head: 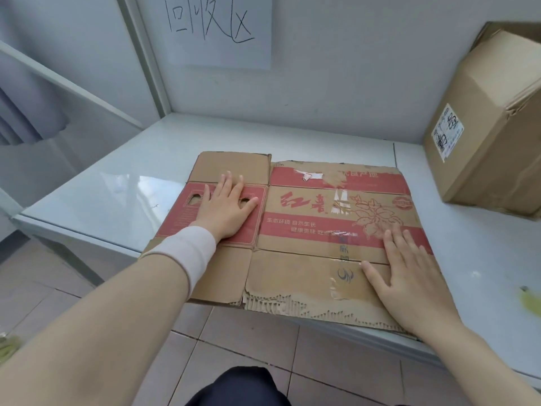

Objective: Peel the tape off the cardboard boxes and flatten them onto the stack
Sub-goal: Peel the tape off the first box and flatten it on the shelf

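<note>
On the pale table (131, 183), at its front edge, lay the flattened box (307, 230), its near side hanging out past the tabletop over the tiled floor. Parts of it were hidden. The left hand (225, 212) covered the space between two cut-out handle holes on the red end panel, and the right hand (409, 273) hid the near right corner. A yellow-green smear (530, 300) on the table at the far right was too blurred to name. A second box (483, 127), upright and unflattened, was cut off by the right edge of the view; the label on its side could not be read.

Both hands lay flat on the cardboard with fingers straight and spread, palms down, gripping nothing. A pale cuff (187, 250) wrapped the left wrist.

The flattened box was brown with red bands, red characters and a line drawing of leaves. Its top band was torn, showing bare patches. Strips of clear tape (341, 205) crossed the middle, with more tape toward the near flap. The near edge was ragged. On the wall behind hung a paper sign (219, 27) with handwritten characters.
</note>
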`<state>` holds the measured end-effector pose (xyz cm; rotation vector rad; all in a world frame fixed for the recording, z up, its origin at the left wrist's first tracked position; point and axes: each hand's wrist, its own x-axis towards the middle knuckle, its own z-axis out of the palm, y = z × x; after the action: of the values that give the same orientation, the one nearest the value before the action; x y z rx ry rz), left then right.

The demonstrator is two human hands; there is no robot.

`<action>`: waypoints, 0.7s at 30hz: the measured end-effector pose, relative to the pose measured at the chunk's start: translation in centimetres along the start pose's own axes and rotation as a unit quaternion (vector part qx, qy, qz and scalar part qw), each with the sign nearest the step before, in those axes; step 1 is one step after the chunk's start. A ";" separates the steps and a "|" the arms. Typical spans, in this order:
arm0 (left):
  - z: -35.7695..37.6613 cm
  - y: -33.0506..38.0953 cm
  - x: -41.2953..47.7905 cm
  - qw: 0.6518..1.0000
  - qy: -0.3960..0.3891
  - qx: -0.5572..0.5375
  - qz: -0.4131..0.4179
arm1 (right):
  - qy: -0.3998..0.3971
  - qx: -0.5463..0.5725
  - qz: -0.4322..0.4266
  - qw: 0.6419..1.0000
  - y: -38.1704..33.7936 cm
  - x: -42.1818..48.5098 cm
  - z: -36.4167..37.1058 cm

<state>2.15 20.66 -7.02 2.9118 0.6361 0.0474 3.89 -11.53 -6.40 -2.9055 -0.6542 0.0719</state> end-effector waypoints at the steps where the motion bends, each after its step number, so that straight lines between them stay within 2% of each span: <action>1: 0.1 -0.2 0.0 1.000 0.001 0.002 -0.003 | 0.002 0.003 0.007 1.000 0.0 -0.4 0.0; 8: -0.5 -0.1 -0.9 0.999 0.006 -0.039 -0.008 | 0.012 0.034 0.044 0.998 -0.1 -0.6 -0.1; 10: -0.7 -0.8 -2.8 0.998 0.005 -0.059 -0.021 | -0.008 0.056 0.091 0.994 0.5 -0.9 -0.6; 12: -1.0 -2.9 -6.1 0.996 0.011 -0.070 -0.062 | -0.010 0.067 0.151 0.986 1.7 -1.7 -1.4; 15: -1.6 -7.3 -13.0 0.972 0.044 -0.118 -0.198 | -0.004 0.020 0.206 0.978 3.8 -2.9 -1.7; 16: -1.9 -8.3 -15.5 0.947 0.045 -0.196 -0.250 | -0.016 0.023 0.216 0.976 4.4 -3.1 -1.6; 17: -2.2 -8.8 -17.8 0.899 0.025 -0.322 -0.296 | -0.031 0.047 0.222 0.973 4.9 -3.1 -1.3; 18: -2.6 -8.7 -19.6 0.829 -0.018 -0.461 -0.316 | -0.039 0.084 0.223 0.970 4.9 -3.1 -1.2; 19: -2.8 -8.5 -20.7 0.755 -0.055 -0.572 -0.315 | -0.043 0.136 0.218 0.965 4.2 -3.3 -1.8; 21: -3.0 -8.6 -21.3 0.670 -0.041 -0.679 -0.297 | -0.047 0.281 0.202 0.937 2.2 -3.5 -3.4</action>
<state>-20.93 19.97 -5.45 1.1806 0.9205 0.2009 1.91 -15.51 -3.35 -2.4308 -0.0154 0.3816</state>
